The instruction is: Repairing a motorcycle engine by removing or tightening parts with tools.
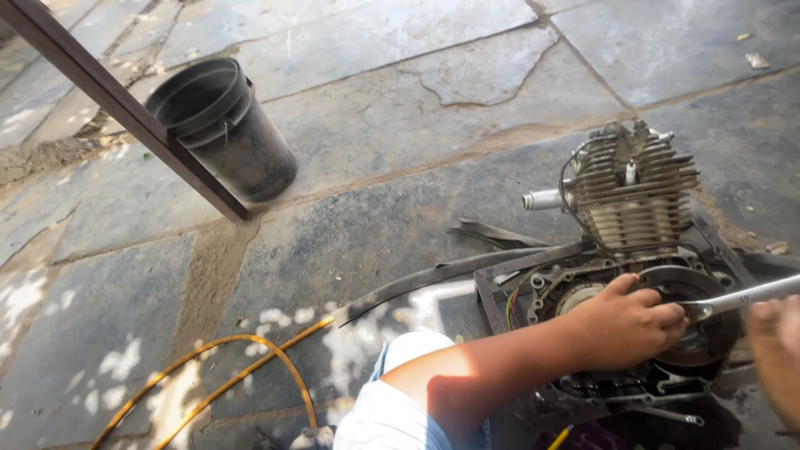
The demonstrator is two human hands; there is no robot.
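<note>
Left hand point(629, 325) curled on round dark metal flywheel point(696, 321) of grey finned engine point(637, 200) | right hand point(775, 350) blurred, grip unclear, at silver metal wrench point(742, 297)

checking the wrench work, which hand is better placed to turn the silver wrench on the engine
Probably the right hand: it is at the handle end of the silver metal wrench. The left hand lies on the dark round engine flywheel, by the wrench head.

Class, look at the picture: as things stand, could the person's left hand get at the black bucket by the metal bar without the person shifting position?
Probably not. The left hand rests on the engine at the right, while the black bucket stands far off across the stone floor, beyond the metal bar.
</note>
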